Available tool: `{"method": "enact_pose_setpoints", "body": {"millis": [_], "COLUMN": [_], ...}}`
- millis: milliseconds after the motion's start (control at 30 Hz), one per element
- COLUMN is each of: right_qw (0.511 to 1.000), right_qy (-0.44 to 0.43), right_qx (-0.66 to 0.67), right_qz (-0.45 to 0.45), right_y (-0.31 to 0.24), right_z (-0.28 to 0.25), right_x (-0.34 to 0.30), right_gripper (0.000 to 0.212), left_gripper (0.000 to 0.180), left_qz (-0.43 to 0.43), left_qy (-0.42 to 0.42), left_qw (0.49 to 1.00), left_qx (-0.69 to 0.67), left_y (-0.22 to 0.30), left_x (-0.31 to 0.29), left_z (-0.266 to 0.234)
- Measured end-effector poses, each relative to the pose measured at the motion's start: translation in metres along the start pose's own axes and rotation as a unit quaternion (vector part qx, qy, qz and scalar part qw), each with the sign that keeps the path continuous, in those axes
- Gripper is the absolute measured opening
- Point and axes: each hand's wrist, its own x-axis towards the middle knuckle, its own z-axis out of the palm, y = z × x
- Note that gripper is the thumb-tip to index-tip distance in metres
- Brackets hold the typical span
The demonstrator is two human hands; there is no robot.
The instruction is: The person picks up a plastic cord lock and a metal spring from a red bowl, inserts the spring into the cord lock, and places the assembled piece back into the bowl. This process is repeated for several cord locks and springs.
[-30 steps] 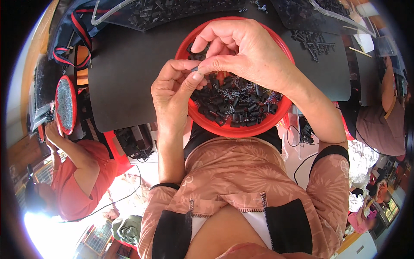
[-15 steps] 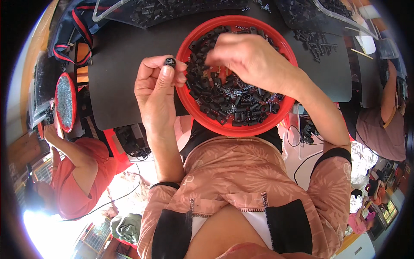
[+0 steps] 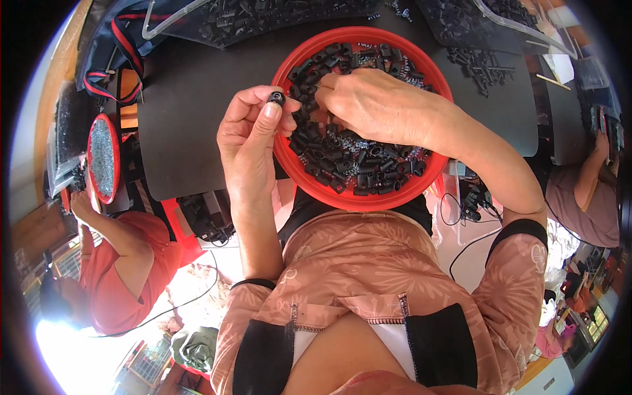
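Note:
Upright between the thumb and fingers of my left hand (image 3: 250, 128) is a small black plastic barrel (image 3: 276, 98), its round end with a hole facing up. That hand is closed on it at the left rim of a round red tray (image 3: 368, 201). My right hand (image 3: 385, 105) reaches over the tray with its fingers curled down among the contents; its fingertips are partly hidden, and I cannot make out what they pinch. Loose black plastic barrels (image 3: 378, 178) fill the tray, mixed with thin metal springs (image 3: 359, 145).
Beneath the tray is a dark tabletop (image 3: 191, 131). Clear bins of black parts (image 3: 263, 20) line its far side, with a pile of black pieces (image 3: 484, 69) at far right. A person in red (image 3: 135, 263) sits at left by another red tray (image 3: 102, 158); another person (image 3: 582, 191) works at right.
My left hand, with the black barrel, has shifted slightly right and nearer. My right hand has lowered into the tray, its fingers now among the pieces.

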Motion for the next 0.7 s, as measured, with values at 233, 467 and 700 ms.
{"method": "enact_pose_setpoints", "body": {"millis": [233, 467, 700], "right_qw": [0.980, 0.894, 0.857], "right_qy": [0.006, 0.088, 0.068], "right_qx": [0.185, 0.416, 0.480], "right_qz": [0.076, 0.141, 0.174], "right_y": [0.014, -0.003, -0.009], "right_z": [-0.012, -0.040, -0.036], "right_x": [-0.003, -0.006, -0.008], "right_gripper": [0.022, 0.016, 0.017], "left_gripper": [0.012, 0.012, 0.011], "left_qz": [-0.005, -0.005, -0.006], "left_qy": [-0.008, -0.021, -0.029], "left_qw": [0.999, 0.998, 0.997], "left_qx": [0.042, 0.063, 0.073], "left_y": [0.001, -0.002, -0.002], "left_x": [-0.002, -0.001, -0.003], "left_z": [0.011, 0.015, 0.021]}}
